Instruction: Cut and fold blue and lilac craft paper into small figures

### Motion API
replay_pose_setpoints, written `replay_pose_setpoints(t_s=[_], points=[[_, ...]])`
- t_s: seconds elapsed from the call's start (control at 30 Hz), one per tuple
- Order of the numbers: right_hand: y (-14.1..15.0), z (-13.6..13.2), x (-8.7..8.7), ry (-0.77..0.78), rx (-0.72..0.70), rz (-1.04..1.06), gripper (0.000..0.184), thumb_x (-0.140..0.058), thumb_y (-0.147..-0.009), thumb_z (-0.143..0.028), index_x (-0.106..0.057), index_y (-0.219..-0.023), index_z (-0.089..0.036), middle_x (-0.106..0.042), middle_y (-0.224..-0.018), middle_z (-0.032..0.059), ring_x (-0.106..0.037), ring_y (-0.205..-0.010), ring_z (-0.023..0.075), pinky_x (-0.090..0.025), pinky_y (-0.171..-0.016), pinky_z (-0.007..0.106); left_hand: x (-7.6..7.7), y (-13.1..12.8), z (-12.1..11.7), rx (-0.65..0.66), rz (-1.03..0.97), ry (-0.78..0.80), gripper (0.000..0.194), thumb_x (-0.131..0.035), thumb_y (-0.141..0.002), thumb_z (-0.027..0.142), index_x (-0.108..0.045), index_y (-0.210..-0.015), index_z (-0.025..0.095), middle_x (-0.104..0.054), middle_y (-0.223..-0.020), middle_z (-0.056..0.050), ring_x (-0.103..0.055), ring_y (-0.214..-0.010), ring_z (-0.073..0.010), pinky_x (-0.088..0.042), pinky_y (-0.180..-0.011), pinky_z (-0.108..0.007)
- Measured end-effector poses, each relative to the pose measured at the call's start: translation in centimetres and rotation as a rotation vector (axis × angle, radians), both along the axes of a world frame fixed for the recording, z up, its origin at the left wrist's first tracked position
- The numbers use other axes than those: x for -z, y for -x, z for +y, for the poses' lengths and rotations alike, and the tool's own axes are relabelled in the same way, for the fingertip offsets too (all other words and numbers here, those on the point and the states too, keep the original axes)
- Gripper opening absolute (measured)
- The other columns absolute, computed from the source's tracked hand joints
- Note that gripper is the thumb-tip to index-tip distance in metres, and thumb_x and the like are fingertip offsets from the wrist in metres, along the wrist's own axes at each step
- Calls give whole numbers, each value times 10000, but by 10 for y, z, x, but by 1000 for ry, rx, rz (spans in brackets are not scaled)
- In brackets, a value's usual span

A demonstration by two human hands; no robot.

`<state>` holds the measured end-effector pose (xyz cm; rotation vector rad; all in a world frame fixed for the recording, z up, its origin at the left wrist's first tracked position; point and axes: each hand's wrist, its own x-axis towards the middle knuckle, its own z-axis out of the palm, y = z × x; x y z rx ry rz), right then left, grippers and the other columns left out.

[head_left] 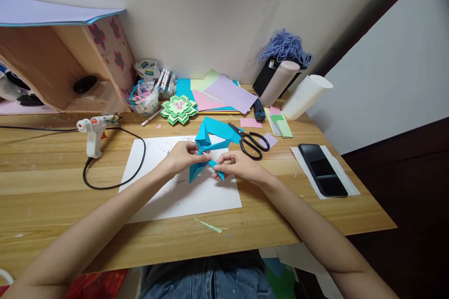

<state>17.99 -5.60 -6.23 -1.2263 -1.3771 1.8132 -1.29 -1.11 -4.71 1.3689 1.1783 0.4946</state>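
A folded blue paper pinwheel shape with several pointed arms is held up over a white sheet of paper. My left hand pinches it near its centre from the left, thumb across the front. At the lower right arm of the same paper, my right hand has its thumb and fingers closed on the tip. Just behind and to the right lie black-handled scissors, partly over a flat piece of blue paper. Some fingers are hidden behind the folded paper.
A white glue gun with a looping black cord stands at left. Behind are a green layered paper flower, markers, and coloured sheets. A phone lies at right, near paper rolls. Paper scraps lie near the front edge.
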Motion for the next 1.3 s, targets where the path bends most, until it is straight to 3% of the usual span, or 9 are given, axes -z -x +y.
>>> replay_pose_setpoints(t_s=[0.4,0.47,0.53,0.63,0.8,0.93,1.1,1.23,1.3], points=[[-1,4,2,-125,75,-132,277,-568,-789,-404,-638,-784,-136,-689,-738,67,-634,-662,145,-491,-636,270,4,1,0,91,94,-3,209,-730,-589,352,-689,-601,148,-686,-625,-32,-574,-578,-141,-395,-537,-235],[-15,9,2,-258,207,-323,287,-469,-845,-384,-613,-790,-141,-676,-771,76,-635,-705,168,-491,-682,307,2,3,3,43,71,1,214,-726,-599,354,-697,-631,144,-700,-674,-48,-599,-629,-155,-420,-574,-240],[-31,12,2,-460,346,-732,200,-466,-847,-300,-598,-824,-152,-661,-869,91,-615,-833,206,-459,-766,344,-2,6,7,-19,40,6,222,-726,-606,357,-693,-647,142,-704,-704,-58,-620,-676,-167,-445,-609,-246],[-50,17,8,-530,338,-1285,223,-601,-745,-239,-573,-899,-81,-598,-962,191,-545,-970,314,-416,-805,398,-7,12,13,-99,-25,21,232,-732,-613,354,-685,-684,137,-707,-725,-65,-640,-713,-174,-476,-654,-253],[-60,27,23,-475,343,-1452,318,-580,-739,-231,-523,-987,-39,-556,-966,208,-551,-906,304,-414,-734,348,-13,19,19,-208,-123,65,275,-767,-591,339,-661,-732,129,-714,-745,-76,-664,-745,-184,-509,-677,-255],[-64,31,22,-473,296,-1363,205,-541,-751,-218,-531,-910,-90,-562,-899,156,-553,-867,273,-406,-711,328,-19,23,22,-289,-171,57,310,-790,-564,338,-627,-721,125,-713,-740,-75,-671,-741,-190,-524,-668,-260],[-51,23,4,-556,578,-945,230,-491,-819,-392,-469,-891,-174,-536,-874,84,-535,-816,224,-417,-701,332,-20,26,23,-358,-202,46,349,-792,-556,356,-606,-742,127,-708,-724,-78,-670,-742,-205,-521,-645,-275],[-20,0,-4,-357,97,-89,591,-298,-754,-760,-436,-846,-193,-469,-744,14,-536,-614,153,-470,-619,323,-13,26,25,-415,-200,-28,349,-780,-564,384,-617,-729,122,-701,-725,-75,-662,-749,-199,-503,-680,-281],[-4,-13,-4,-235,-100,103,735,-188,-684,-831,-459,-897,-182,-456,-736,11,-534,-602,146,-491,-614,333,-10,25,26,-451,-218,-51,339,-778,-564,377,-622,-722,120,-693,-707,-66,-657,-730,-192,-493,-686,-281]])
